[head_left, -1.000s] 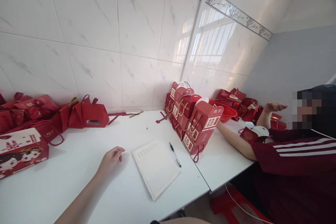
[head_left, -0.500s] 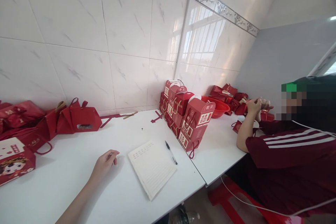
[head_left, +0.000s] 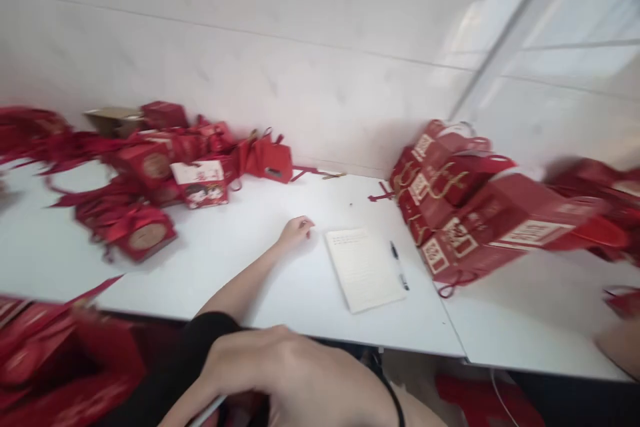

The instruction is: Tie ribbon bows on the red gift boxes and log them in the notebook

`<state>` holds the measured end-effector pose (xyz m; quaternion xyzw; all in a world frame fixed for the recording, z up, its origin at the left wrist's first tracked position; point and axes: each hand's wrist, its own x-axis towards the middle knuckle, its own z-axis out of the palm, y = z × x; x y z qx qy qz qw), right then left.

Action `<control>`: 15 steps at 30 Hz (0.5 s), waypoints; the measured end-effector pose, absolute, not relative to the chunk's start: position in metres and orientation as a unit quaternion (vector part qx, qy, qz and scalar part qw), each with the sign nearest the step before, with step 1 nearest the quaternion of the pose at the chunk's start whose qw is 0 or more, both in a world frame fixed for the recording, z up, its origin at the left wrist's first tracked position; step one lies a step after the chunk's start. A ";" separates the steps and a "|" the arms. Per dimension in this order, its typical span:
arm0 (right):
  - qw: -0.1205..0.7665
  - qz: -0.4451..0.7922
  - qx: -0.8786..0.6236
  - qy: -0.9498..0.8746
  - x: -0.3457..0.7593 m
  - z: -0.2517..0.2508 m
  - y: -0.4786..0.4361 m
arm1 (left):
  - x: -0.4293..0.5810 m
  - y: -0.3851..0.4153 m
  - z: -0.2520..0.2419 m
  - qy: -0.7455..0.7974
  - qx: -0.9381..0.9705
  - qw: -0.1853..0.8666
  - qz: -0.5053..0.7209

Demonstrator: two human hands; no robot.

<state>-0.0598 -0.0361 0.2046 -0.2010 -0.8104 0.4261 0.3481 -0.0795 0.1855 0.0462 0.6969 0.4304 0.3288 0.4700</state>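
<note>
My left hand (head_left: pixel 296 233) rests on the white table (head_left: pixel 280 280), its fingers loosely bent and nothing seen in them. Just to its right lies an open lined notebook (head_left: pixel 367 273) with some writing at the top. A black-and-clear pen (head_left: pixel 399 265) lies along the notebook's right side. Close to the camera, in front of the table edge, my right hand (head_left: pixel 285 367) is raised across my body, with a dark band (head_left: pixel 393 397) at the wrist. Its fingers curl inward and are mostly hidden. A thin pale strip (head_left: pixel 207 411) shows beside them, too blurred to name.
Stacked red gift boxes (head_left: pixel 465 233) stand to the right, beside the table seam. More red boxes (head_left: pixel 145 233) and ribbons crowd the left. Red bags (head_left: pixel 65 353) fill the lower left corner. Another person's arm (head_left: pixel 620 347) shows at the right edge.
The view has swung left and down, so more boxes on the left show and the co-worker has nearly left the picture. My right hand has come into view; my left still rests by the notebook.
</note>
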 end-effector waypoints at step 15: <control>0.431 0.471 -0.237 -0.733 -0.078 0.199 -0.042 | -0.078 0.193 0.015 0.390 0.690 0.503 0.343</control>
